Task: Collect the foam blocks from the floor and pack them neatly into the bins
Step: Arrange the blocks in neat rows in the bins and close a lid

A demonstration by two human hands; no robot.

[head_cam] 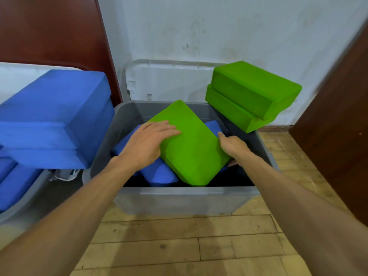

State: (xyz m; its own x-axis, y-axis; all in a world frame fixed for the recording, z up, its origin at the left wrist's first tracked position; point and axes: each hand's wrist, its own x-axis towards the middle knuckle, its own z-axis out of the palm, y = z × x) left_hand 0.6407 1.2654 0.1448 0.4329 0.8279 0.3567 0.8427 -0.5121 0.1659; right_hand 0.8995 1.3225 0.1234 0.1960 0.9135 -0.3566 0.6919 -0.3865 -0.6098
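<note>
A green foam block [191, 148] lies tilted inside the grey bin [179, 198], on top of blue foam blocks [159, 174]. My left hand [147, 142] rests flat on the green block's left side, fingers spread over its top. My right hand [231, 146] grips the block's right edge, with the fingers partly hidden under it. Two more green blocks [253, 94] sit stacked on the bin's far right corner. Several blue blocks [53, 116] are piled high in a second bin at the left.
A white bin lid [169, 80] leans on the wall behind the grey bin. A dark wooden panel [334, 126] stands at the right, a red-brown door [49, 30] at the back left. Wooden floor [179, 246] lies in front.
</note>
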